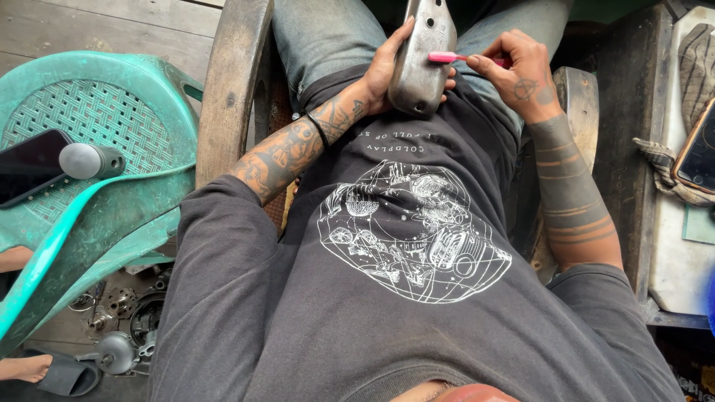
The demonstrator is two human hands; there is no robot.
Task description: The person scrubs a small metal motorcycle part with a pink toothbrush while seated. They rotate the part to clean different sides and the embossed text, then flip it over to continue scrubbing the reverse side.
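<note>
One grey metal casing (421, 59), long and rounded, propped on the lap at far centre of scene, near end resting against dark shirt (387, 283). Left hand (387, 67) wrapped round casing's left flank, fingers curled behind and gripping it, thumb lying up along the edge. One pink toothbrush (447, 57) laid across casing's right side, head touching the metal. Right hand (518, 71) just right of casing, fingers pinched closed on the brush handle, handle mostly hidden inside the grip. Left of scene: one green plastic chair (112, 216), on its seat one dark phone (30, 165) and one small grey cylinder (91, 161), touching. Beneath chair, near left: scattered metal parts (119, 327), too jumbled to count. One curved wooden armrest (231, 82) between chair and lap. Far right: a second phone (696, 152) on cloth, partly cut off by frame.
</note>
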